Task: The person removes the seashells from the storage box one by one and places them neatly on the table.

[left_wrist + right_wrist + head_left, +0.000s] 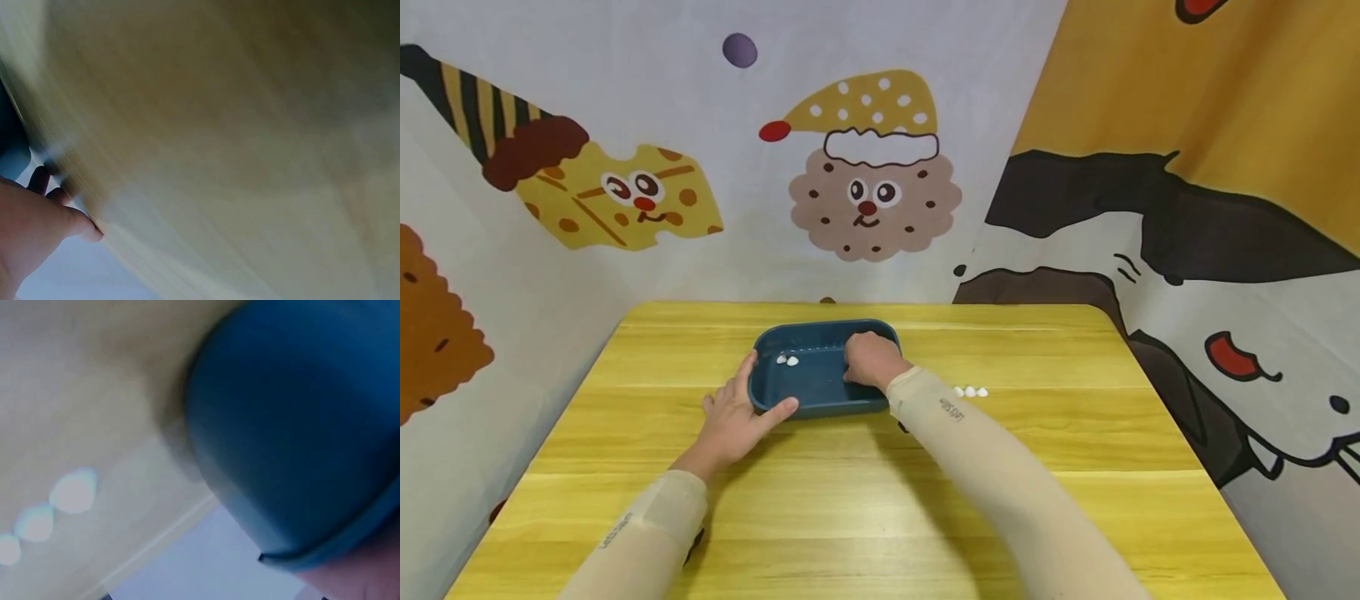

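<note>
A dark blue rectangular tray point(820, 408) with rounded corners stands on the wooden table in the head view. My left hand point(737, 421) rests at its front left corner, thumb stretched along the front wall and fingers spread along the left side. Over the right part of the tray, my right hand point(872, 360) reaches inside with fingers bent downward; its fingertips are hidden, so I cannot tell whether it holds anything. Two small white pieces point(787, 360) lie on the tray floor toward the left. In the right wrist view the tray's outer wall point(281, 425) covers most of that hand.
Right of the tray, a short row of small white pieces point(971, 392) lies on the table point(850, 500), partly behind my right sleeve. The same pieces point(34, 522) show in the right wrist view. A cartoon-printed cloth point(700, 100) hangs behind the table's back edge.
</note>
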`<state>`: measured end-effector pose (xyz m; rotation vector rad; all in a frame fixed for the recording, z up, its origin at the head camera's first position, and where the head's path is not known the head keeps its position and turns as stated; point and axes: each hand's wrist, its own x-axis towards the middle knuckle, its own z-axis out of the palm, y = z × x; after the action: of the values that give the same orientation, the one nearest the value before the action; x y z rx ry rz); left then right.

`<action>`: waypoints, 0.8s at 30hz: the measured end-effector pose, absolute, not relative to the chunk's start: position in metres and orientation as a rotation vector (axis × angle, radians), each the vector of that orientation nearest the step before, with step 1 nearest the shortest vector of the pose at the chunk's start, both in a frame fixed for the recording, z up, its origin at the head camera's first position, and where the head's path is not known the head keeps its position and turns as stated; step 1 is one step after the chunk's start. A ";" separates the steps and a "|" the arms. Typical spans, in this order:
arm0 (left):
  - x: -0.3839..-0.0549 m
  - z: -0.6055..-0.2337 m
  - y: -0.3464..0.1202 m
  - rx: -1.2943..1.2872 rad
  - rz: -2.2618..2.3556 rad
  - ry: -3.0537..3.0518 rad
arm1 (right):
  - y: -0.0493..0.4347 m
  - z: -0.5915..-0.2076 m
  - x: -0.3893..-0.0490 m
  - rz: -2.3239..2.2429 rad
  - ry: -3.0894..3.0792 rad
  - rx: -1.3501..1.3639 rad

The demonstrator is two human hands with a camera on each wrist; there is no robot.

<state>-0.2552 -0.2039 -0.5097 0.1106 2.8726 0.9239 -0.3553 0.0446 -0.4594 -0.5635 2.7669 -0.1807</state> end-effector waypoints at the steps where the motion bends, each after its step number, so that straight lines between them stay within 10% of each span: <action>1: -0.255 -0.509 -0.204 0.108 0.923 2.874 | 0.046 -0.458 -0.355 -0.154 2.749 -0.606; 24: -0.252 -0.510 -0.203 0.108 0.952 2.862 | 0.054 -0.465 -0.358 -0.008 2.811 -0.748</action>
<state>-0.2523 -0.2034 -0.5100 0.1076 2.8624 0.9516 -0.3583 0.0545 -0.4651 -0.7476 2.8110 -0.0081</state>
